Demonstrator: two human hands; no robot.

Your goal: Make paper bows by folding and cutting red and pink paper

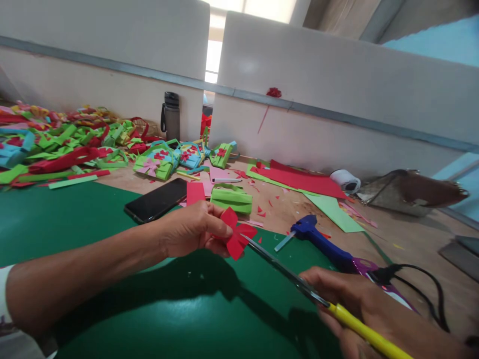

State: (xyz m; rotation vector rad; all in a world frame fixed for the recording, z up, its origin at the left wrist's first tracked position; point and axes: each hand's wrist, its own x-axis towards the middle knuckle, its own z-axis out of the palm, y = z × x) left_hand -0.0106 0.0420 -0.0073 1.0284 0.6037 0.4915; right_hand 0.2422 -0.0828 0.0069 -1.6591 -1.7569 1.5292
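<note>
My left hand [202, 228] pinches a red paper flower [236, 243] between thumb and fingers, over the green mat [157, 314]. The flower has pointed petals with crease lines. In my right hand [355, 304] is a slim, pointed metal tool with a yellow handle [362, 329]; its tip meets the flower near the centre. I cannot tell whether this tool is a pair of scissors seen edge-on. Just beyond my left hand lie a red paper strip [195, 192], a folded green paper bag [232, 198] and a black phone [156, 200].
A blue glue gun [325, 244] with a black cable [430, 284] lies near my right hand. Paper bags and strips [71, 139] are heaped at the left, beside a dark bottle [172, 117]. Red sheets [299, 177], a white roll [345, 180] and a brown bag [415, 192] line the back.
</note>
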